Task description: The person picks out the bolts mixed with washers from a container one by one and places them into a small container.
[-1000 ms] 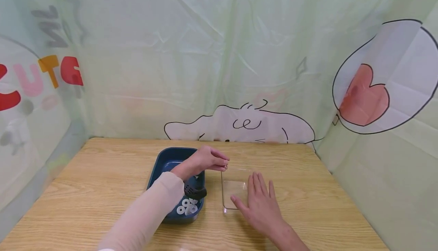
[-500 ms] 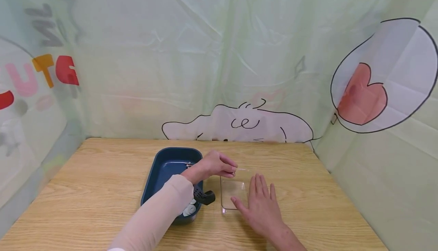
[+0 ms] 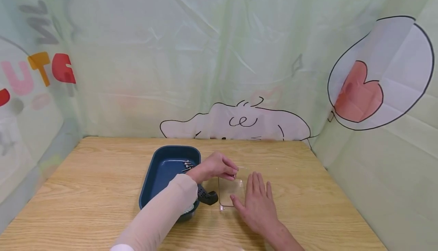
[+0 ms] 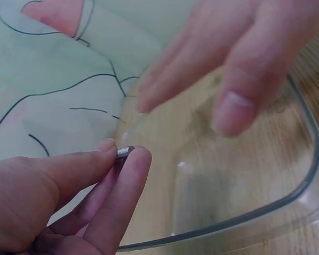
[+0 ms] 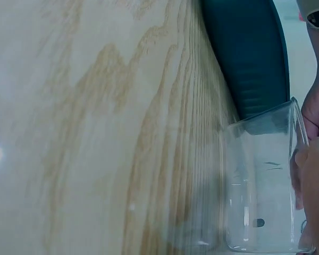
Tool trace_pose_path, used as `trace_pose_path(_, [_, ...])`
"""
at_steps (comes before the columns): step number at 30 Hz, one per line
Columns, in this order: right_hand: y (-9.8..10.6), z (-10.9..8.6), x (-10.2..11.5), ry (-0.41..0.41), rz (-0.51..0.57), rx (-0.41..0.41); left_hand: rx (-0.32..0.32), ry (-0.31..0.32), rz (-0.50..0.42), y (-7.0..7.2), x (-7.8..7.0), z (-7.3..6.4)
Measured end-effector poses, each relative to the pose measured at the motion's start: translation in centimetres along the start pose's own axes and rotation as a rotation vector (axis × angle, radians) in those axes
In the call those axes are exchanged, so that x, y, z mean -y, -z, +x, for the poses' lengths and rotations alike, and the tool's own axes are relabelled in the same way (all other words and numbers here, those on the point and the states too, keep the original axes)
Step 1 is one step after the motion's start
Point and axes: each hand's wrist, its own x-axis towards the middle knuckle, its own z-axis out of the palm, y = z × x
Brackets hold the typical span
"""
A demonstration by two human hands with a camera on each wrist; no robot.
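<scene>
1. Left hand (image 3: 219, 166) pinches a small metal cylinder (image 4: 126, 152) between thumb and fingers. One end shows past the fingertips; the rest is covered, so whether it is a screw cannot be told.
2. That piece appears above the clear box (image 3: 228, 194), toward the 11 o'clock part of its opening. How high it hangs is hard to judge, so lowering the fingertips well inside the rim seems wise before any release, lest it bounce out.
3. Right hand (image 3: 257, 204) lies with straight, ungripping fingers at the box's 4 o'clock side, thumb spread toward the middle. Light, steady pressure there should suit thin clear walls; a hard push could slide the box on the tabletop (image 3: 315, 205).
4. At the box's 9 o'clock sits a blue tray (image 3: 161, 167), with metal screws (image 3: 187, 164) at its 1 o'clock. Over its near end passes the left sleeve (image 3: 161, 209); lifting that forearm slightly would avoid dragging the tray.
5. Because the piece is short and smooth, a firm but gentle pinch probably works best; squeezing near its tip could shoot it away.
</scene>
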Motion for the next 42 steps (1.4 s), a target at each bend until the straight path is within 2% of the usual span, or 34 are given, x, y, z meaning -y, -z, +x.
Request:
trace_pose_path(11, [-0.5,0.3,-0.1,-0.011,-0.002,-0.003,-0.016,0.013,0.116,-1.6,0.3,0.4])
trace_pose_path(25, [-0.5,0.5,-0.2,-0.023,0.001,0.021,-0.01,0.043,0.089,-1.7,0.3,0.6])
trace_pose_path(34, [-0.4,0.5,-0.1,-0.019,0.031,0.036,0.028,0.027,0.064,-0.8,0.4,0.0])
trace_pose_path(39, [-0.2,0.5,-0.2,-0.015,0.081,0.059,0.075,0.0,0.004,0.4,0.2,-0.3])
trace_pose_path(42, [0.1,0.5,-0.3,-0.016,0.122,0.068,0.075,-0.019,0.015,1.3,0.2,-0.5])
